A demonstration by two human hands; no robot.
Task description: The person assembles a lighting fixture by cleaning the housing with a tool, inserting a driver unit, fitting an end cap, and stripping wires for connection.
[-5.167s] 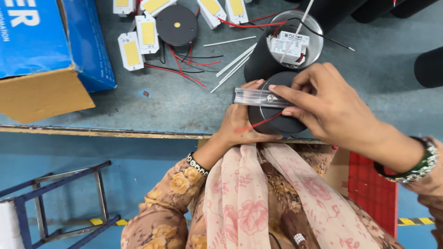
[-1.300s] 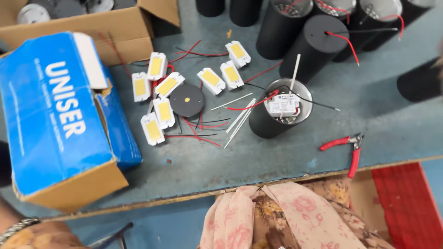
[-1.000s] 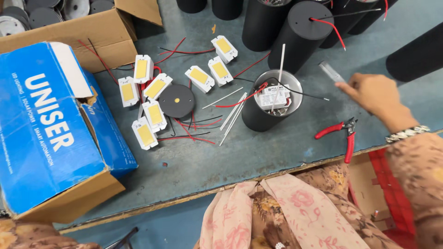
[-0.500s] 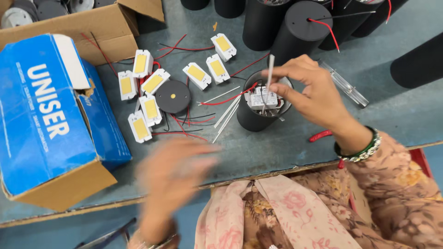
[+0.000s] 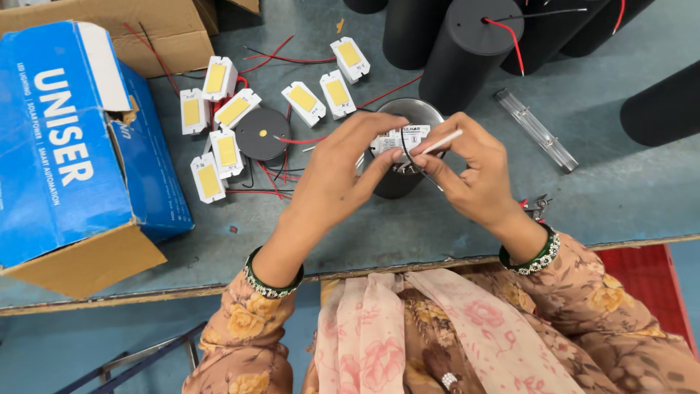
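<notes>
An open black cylinder housing (image 5: 408, 117) stands upright on the grey table, with a small white driver box (image 5: 397, 136) and wires inside its mouth. My left hand (image 5: 339, 171) reaches over its rim, fingertips on the box and wires. My right hand (image 5: 470, 171) pinches a thin white sleeve or tie (image 5: 441, 143) over the same opening. A black wire loops between both hands.
Several white driver modules with yellow faces (image 5: 219, 76) and a black round cap (image 5: 261, 133) lie left with red wires. A blue carton (image 5: 65, 146) and brown box (image 5: 131, 29) sit far left. Closed black cylinders (image 5: 470, 51) stand behind. A clear tube (image 5: 536, 131) lies right; red-handled cutters (image 5: 536, 206) peek out.
My left hand has come up from the table edge onto the open cylinder. My right hand stays at its mouth, now pinching the white piece. The view has shifted closer.
</notes>
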